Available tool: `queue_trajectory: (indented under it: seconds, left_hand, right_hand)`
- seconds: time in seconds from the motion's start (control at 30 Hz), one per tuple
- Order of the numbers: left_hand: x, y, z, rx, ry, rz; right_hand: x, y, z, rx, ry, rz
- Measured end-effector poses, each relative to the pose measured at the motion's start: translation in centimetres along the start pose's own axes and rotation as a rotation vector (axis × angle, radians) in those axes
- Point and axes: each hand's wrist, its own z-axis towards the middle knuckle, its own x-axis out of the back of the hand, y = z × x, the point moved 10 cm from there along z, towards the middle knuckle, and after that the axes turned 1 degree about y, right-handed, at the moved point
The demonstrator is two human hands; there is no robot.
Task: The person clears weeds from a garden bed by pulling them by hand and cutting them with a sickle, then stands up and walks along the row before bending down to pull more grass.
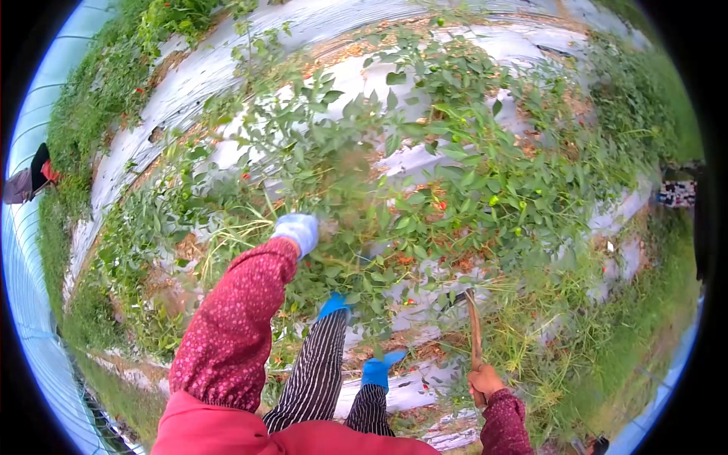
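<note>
My left hand (pixel 297 233), in a pale glove, reaches into the green plants left of centre. Long grass stalks (pixel 239 231) lie beside it on the left, and its fingers are mostly hidden. Bare and low on the right, my right hand (pixel 484 383) is wrapped round the wooden handle (pixel 475 334) of a tool. The tool's dark blade (pixel 458 297) sits at the top end, among weeds. Leafy plants (pixel 485 171) with green and red fruits spread in front of me.
Silvery plastic sheeting (pixel 341 76) covers the ground between the plant rows. My blue-covered feet (pixel 383 368) stand below the plants. Another person (pixel 29 180) is at the far left edge. Grass (pixel 652 326) grows along the right side.
</note>
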Motion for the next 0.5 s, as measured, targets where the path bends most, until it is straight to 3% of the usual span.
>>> queue_trajectory:
  seconds: [0.07,0.1,0.2,0.27,0.33,0.37,0.4,0.5]
  left_hand:
    - [-2.8,-0.2,-1.6,-0.041,-0.012,0.081]
    - [-2.8,0.0,-3.2,-0.038,-0.055,0.131]
    - [-2.6,0.1,-6.6,-0.055,-0.001,0.174]
    - [-2.9,0.2,-8.7,-0.041,-0.005,0.172]
    - [-3.2,0.4,-11.3,-0.078,0.15,0.205]
    - [-3.4,0.4,-12.9,-0.024,0.119,0.179]
    - [-4.9,0.0,-13.7,-0.06,0.154,0.197]
    - [-8.3,-0.4,-18.5,-0.089,0.154,0.081]
  right_hand:
    - [0.1,0.3,0.0,0.027,0.059,0.054]
    - [0.1,-2.5,-2.6,-0.019,0.017,0.111]
    - [-0.3,-1.8,-2.0,0.008,0.004,0.121]
    - [-0.3,-3.0,-2.0,0.13,0.024,0.16]
    - [-0.3,-3.3,-1.3,0.251,0.106,-0.031]
    - [-1.0,-3.4,-2.8,0.101,0.006,0.066]
    - [-1.6,-2.9,-1.3,0.233,0.11,-0.087]
    - [-4.6,-1.0,-3.0,0.13,0.146,-0.024]
